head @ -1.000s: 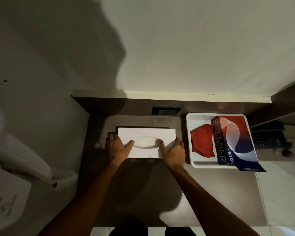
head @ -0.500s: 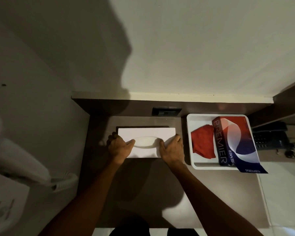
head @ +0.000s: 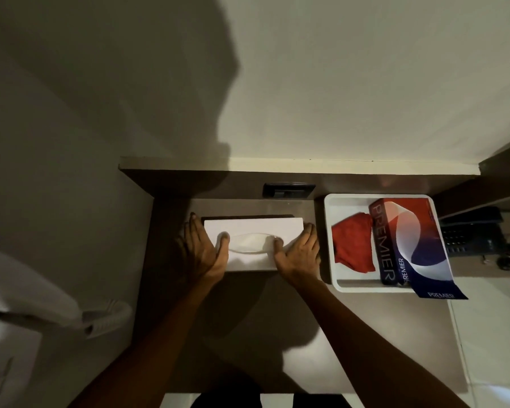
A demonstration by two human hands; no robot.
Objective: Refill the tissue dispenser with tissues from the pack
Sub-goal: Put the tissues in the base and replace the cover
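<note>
A white tissue dispenser (head: 252,229) with an oval slot on top lies on the brown counter, on a dark base. My left hand (head: 202,251) lies flat over its left end, fingers straight, thumb at the slot's left edge. My right hand (head: 299,253) presses on its right end, thumb at the slot's right edge. The red, white and blue PREMIER tissue pack (head: 407,245) lies in the white tray (head: 333,207) to the right, its torn flap hanging over the tray's front edge.
A red cloth (head: 352,245) lies in the tray beside the pack. A dark wall socket (head: 289,189) sits behind the dispenser. A black telephone (head: 471,237) stands at the far right. A white wall-mounted hair dryer (head: 27,287) hangs on the left.
My left hand's fingers have straightened and reached further along the dispenser's left end. My right hand has spread flatter on the right end. The dispenser stays in place.
</note>
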